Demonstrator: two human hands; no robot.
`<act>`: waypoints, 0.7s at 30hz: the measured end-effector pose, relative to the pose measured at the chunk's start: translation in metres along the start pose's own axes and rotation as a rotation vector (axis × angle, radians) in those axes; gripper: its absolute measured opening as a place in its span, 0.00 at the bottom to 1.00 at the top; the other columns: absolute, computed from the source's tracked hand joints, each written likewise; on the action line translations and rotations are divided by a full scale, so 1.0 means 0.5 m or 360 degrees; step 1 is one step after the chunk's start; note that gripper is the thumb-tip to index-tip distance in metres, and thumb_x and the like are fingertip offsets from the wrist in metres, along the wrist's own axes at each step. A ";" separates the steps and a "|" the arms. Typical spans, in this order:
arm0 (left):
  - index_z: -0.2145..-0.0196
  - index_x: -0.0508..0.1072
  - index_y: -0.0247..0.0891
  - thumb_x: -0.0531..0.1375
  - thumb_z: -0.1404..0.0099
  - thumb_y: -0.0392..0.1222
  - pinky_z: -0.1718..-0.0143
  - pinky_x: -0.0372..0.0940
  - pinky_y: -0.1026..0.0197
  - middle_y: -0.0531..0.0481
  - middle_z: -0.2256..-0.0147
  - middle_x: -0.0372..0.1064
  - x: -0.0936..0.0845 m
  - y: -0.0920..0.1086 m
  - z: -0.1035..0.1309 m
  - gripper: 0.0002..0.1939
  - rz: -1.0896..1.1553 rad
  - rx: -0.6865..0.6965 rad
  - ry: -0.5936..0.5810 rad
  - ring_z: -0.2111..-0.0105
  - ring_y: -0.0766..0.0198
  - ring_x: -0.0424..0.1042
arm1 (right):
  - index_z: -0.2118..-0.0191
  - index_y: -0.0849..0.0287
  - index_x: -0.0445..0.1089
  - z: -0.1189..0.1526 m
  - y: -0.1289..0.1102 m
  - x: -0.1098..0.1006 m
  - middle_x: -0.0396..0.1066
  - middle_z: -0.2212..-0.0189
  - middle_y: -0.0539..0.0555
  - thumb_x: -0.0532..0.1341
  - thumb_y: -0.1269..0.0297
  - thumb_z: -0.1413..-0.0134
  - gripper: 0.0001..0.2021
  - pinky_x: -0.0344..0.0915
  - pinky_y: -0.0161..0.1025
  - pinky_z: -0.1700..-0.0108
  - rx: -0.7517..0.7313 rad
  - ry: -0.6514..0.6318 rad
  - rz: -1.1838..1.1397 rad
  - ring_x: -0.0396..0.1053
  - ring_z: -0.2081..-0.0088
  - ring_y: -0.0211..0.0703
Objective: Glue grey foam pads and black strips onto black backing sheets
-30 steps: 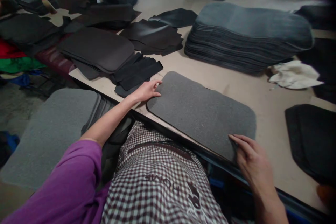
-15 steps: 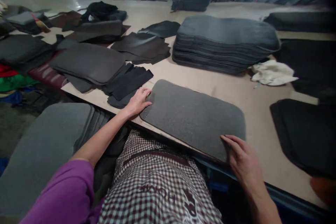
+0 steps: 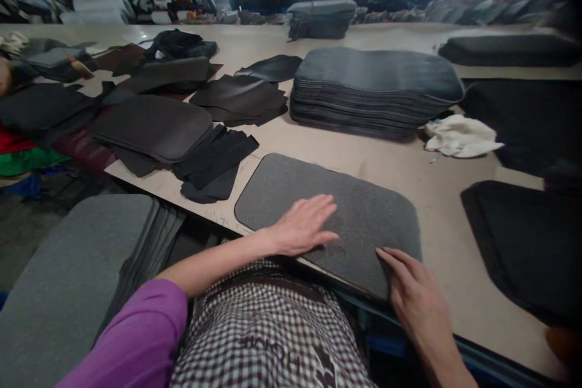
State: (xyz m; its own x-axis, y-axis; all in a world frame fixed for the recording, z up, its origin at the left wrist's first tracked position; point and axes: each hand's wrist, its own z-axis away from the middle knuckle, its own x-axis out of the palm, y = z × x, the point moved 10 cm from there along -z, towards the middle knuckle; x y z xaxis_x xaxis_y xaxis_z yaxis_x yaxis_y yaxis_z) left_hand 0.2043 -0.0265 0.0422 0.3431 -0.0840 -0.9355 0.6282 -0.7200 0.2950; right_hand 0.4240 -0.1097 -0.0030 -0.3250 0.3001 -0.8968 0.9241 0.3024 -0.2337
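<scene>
A dark grey felt-like panel (image 3: pixel 359 206) with rounded corners lies flat along the near edge of the table. On its middle, near the front side, rests my left hand (image 3: pixel 304 224), palm down with its fingers stretched out. My right hand (image 3: pixel 416 285) is closed about the panel's near right corner, fingertips on the top face; the underside of that grip is hidden. Beyond the panel stands a tall, even stack of similar dark panels (image 3: pixel 373 91). Narrow black strips (image 3: pixel 216 157) lie to the left of the panel.
Dark pieces (image 3: pixel 154 127) are piled at the left, grey panels (image 3: pixel 68 260) below the table's left edge. A crumpled white cloth (image 3: pixel 461 135) sits beside the tall stack. More black panels (image 3: pixel 531 242) lie at the right on the beige table (image 3: pixel 454 315).
My left hand has left the panel's left end and moved right onto its middle, now lying flat. My right hand stays at the near right corner. The view has tilted up slightly.
</scene>
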 end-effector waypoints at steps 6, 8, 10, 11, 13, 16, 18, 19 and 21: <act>0.27 0.56 0.34 0.42 0.26 0.71 0.27 0.43 0.45 0.40 0.25 0.47 0.094 0.068 -0.059 0.45 -0.0256 0.0282 -0.0136 0.25 0.55 0.46 | 0.39 0.53 0.69 -0.002 -0.004 -0.004 0.72 0.44 0.57 0.49 0.67 0.29 0.19 0.69 0.53 0.44 -0.0002 0.0012 0.0017 0.70 0.47 0.55; 0.26 0.56 0.35 0.42 0.26 0.71 0.26 0.43 0.44 0.40 0.25 0.46 0.077 0.001 -0.052 0.45 -0.0314 0.0113 -0.0124 0.25 0.54 0.46 | 0.39 0.53 0.68 -0.003 -0.003 -0.005 0.72 0.45 0.57 0.49 0.67 0.29 0.19 0.69 0.53 0.44 0.0000 0.0025 0.0005 0.70 0.47 0.54; 0.26 0.55 0.37 0.43 0.26 0.71 0.27 0.43 0.44 0.40 0.25 0.46 0.047 -0.085 -0.025 0.44 -0.0343 -0.0101 -0.0108 0.25 0.53 0.46 | 0.39 0.52 0.68 -0.002 -0.002 -0.004 0.72 0.44 0.57 0.49 0.66 0.29 0.19 0.69 0.53 0.44 0.0003 0.0025 -0.0015 0.70 0.47 0.54; 0.26 0.55 0.38 0.43 0.26 0.70 0.27 0.44 0.44 0.40 0.25 0.46 0.030 -0.129 -0.005 0.43 -0.0352 -0.0214 -0.0094 0.25 0.53 0.46 | 0.39 0.52 0.68 -0.002 -0.002 -0.003 0.72 0.44 0.57 0.49 0.66 0.29 0.19 0.69 0.53 0.44 0.0010 0.0020 -0.0022 0.70 0.48 0.54; 0.26 0.55 0.38 0.45 0.25 0.69 0.27 0.44 0.44 0.39 0.25 0.46 -0.002 -0.211 0.043 0.42 -0.0367 -0.0433 -0.0050 0.25 0.52 0.46 | 0.39 0.52 0.68 -0.001 -0.001 -0.002 0.72 0.44 0.57 0.50 0.66 0.29 0.19 0.69 0.53 0.44 0.0036 0.0020 -0.0028 0.70 0.47 0.55; 0.26 0.54 0.37 0.47 0.25 0.66 0.27 0.47 0.41 0.36 0.25 0.46 -0.039 -0.299 0.112 0.41 -0.0386 -0.0718 0.0023 0.25 0.48 0.48 | 0.39 0.51 0.68 0.001 -0.001 -0.003 0.71 0.43 0.56 0.50 0.67 0.29 0.19 0.68 0.54 0.42 0.0079 0.0029 -0.0022 0.70 0.47 0.55; 0.26 0.54 0.35 0.49 0.25 0.65 0.28 0.47 0.38 0.32 0.26 0.48 -0.060 -0.323 0.137 0.41 -0.0423 -0.0864 0.0086 0.26 0.44 0.49 | 0.39 0.52 0.68 0.001 -0.004 -0.004 0.71 0.43 0.56 0.50 0.68 0.30 0.20 0.68 0.54 0.42 0.0079 0.0044 -0.0019 0.70 0.47 0.55; 0.26 0.54 0.33 0.49 0.25 0.65 0.28 0.46 0.36 0.30 0.26 0.48 -0.071 -0.320 0.139 0.42 -0.0450 -0.0908 0.0130 0.26 0.42 0.49 | 0.39 0.52 0.68 0.000 -0.005 -0.005 0.71 0.44 0.56 0.50 0.69 0.30 0.20 0.69 0.54 0.42 0.0071 0.0052 -0.0018 0.70 0.47 0.55; 0.26 0.53 0.29 0.50 0.25 0.64 0.28 0.43 0.35 0.27 0.26 0.45 -0.083 -0.281 0.115 0.43 -0.0477 -0.0884 0.0210 0.25 0.41 0.46 | 0.39 0.52 0.68 -0.001 -0.007 -0.006 0.72 0.44 0.57 0.50 0.69 0.31 0.20 0.69 0.55 0.43 0.0048 0.0064 -0.0010 0.70 0.47 0.55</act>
State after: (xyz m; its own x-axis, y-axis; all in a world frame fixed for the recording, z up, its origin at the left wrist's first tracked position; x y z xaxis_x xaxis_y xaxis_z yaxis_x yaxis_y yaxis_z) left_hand 0.0615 0.0384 0.0285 0.1570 0.1763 -0.9717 0.9660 -0.2321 0.1140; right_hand 0.4216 -0.1112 0.0006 -0.3380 0.3347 -0.8796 0.9275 0.2771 -0.2510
